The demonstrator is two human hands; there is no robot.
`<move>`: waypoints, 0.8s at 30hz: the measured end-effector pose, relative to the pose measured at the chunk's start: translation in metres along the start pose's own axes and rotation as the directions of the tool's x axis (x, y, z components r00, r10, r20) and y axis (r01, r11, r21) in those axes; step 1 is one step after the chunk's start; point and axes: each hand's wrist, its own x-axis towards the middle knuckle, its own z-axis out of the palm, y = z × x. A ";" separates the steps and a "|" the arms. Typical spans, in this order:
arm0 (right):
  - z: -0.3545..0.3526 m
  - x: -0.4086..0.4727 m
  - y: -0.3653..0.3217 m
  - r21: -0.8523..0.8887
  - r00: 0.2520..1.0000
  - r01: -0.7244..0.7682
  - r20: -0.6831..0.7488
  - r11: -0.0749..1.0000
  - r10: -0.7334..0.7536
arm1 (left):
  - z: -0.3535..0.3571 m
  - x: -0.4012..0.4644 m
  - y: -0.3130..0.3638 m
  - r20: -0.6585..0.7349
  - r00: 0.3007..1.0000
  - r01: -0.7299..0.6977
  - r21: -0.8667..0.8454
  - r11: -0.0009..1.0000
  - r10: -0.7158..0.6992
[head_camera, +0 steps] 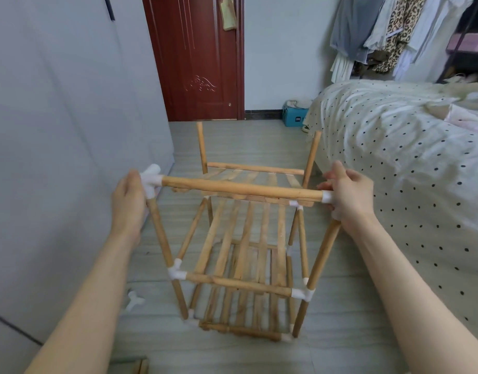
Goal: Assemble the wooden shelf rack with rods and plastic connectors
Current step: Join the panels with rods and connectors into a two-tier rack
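Two hands hold the ends of the near top rod [240, 188], whose long axis runs left to right between them, level with the wrists. The left hand [128, 202] presses against the white connector [151, 179] capping the near left upright; whether its fingers curl round it I cannot tell. The right hand [349, 194] grips the opposite connector [328, 197]. Below and beyond stands the rack [246, 255] on the floor [340, 333], its two far uprights bare-topped, probably awaiting connectors; a spare connector [134, 300] lies nearer the left arm.
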 end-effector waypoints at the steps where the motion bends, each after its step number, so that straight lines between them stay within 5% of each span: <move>1: -0.005 0.005 0.001 -0.008 1.000 0.006 -0.030 1.000 -0.006 | -0.002 0.000 0.000 0.011 0.999 0.036 -0.032 0.999 -0.036; 5: -0.018 0.020 0.009 -0.024 0.961 -0.025 -0.277 0.999 0.018 | 0.002 -0.011 0.007 0.167 0.961 0.252 -0.203 0.946 -0.220; 10: -0.009 0.019 0.019 -0.004 0.938 -0.030 -0.346 1.000 0.027 | 0.021 -0.038 0.021 0.455 0.829 0.458 -0.222 0.861 -0.324; 15: -0.004 0.018 0.020 0.046 0.948 0.027 -0.319 0.999 -0.011 | 0.027 -0.049 0.031 0.353 0.830 0.530 -0.256 0.808 -0.433; 24: -0.003 0.024 0.023 0.125 0.924 0.036 -0.382 0.991 0.014 | 0.049 -0.069 0.031 0.136 0.934 0.357 -0.389 0.849 -0.331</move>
